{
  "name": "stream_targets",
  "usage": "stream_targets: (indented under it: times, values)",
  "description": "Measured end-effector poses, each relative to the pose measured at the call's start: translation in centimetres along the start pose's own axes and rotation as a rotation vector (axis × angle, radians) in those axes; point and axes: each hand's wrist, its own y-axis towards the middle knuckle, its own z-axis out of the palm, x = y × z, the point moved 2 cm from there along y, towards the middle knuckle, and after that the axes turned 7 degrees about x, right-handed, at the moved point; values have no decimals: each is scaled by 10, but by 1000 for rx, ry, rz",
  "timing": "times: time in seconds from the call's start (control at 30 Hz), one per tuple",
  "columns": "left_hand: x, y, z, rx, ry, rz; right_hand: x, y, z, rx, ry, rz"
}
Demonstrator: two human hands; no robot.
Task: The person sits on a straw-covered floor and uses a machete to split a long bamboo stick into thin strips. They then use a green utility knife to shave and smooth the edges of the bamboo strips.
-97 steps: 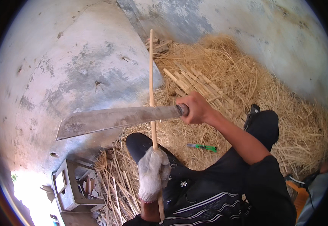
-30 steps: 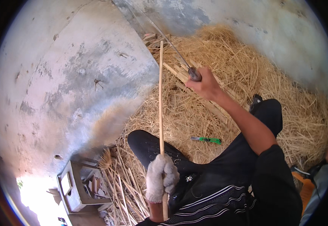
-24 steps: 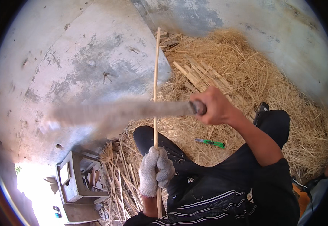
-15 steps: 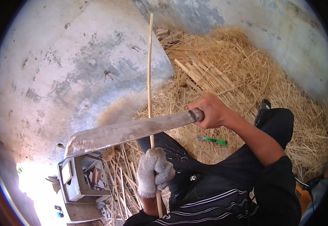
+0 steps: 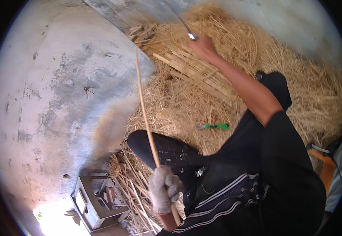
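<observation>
Bamboo stick (image 5: 144,114) clamped upright in gloved left hand (image 5: 163,188), right hand (image 5: 203,46) gripping raised knife (image 5: 180,19)

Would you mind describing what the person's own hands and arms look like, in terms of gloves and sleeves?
The left hand wears a knitted work glove, whitish-grey and soiled, covering all the fingers up to the wrist. The right hand is bare, with no glove. The right forearm is uncovered too; a dark black sleeve begins around the elbow. No watch, ring or marking is visible.
</observation>
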Motion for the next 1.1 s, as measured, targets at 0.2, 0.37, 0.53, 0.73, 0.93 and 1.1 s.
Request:
stream_targets:
  times: [0.2, 0.37, 0.53, 0.73, 0.93, 1.1]
  values:
    - [-32, 38, 12, 83, -18, 33, 51, -34, -23, 170, 249, -227]
    - [-41, 50, 31, -66, 348, 189, 52, -92, -45, 181, 319, -430]
    - [-42, 56, 38, -113, 455, 213, 63, -104, -53, 40, 302, -525]
    - [-45, 52, 37, -108, 432, 262, 58, -112, -23, 228, 318, -601]
    - [-47, 45, 39, -113, 431, 265, 68, -130, -2, 307, 102, -733]
    - [-43, 46, 35, -83, 356, 309, 68, -135, 5, 315, 96, -764]
